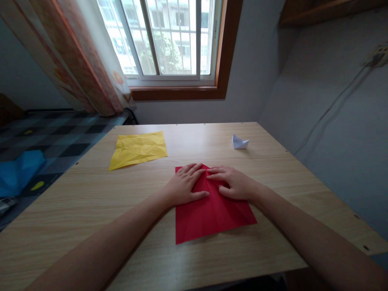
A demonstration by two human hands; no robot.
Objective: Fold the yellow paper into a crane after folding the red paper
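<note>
At the far left, a blue object (pixel 18 171) lies on a checked surface (pixel 57 139) beside the table and is cut by the frame edge, too dim to identify; a patterned curtain (pixel 87 60) hangs above it and covers the left part of the window (pixel 169 38). On the wooden table (pixel 91 202), a creased yellow paper (pixel 138 148) lies flat toward the far left side, well apart from the hands. The red paper (pixel 212 216) sits at the middle of the table, near the front edge; its far corner is hidden beneath the hands, so the fold there cannot be fully made out. The left hand (pixel 184 186) lies palm down on the red paper's upper left part, fingers stretched out and flat, pressing rather than gripping. Just beside it, the right hand (pixel 233 182) rests flat on the upper right part, fingers extended toward the left hand, fingertips nearly meeting over the centre crease, nothing grasped. Both forearms reach in from the bottom corners. Farther right, a small white folded paper boat (pixel 240 142) stands alone near the table's far side.
</note>
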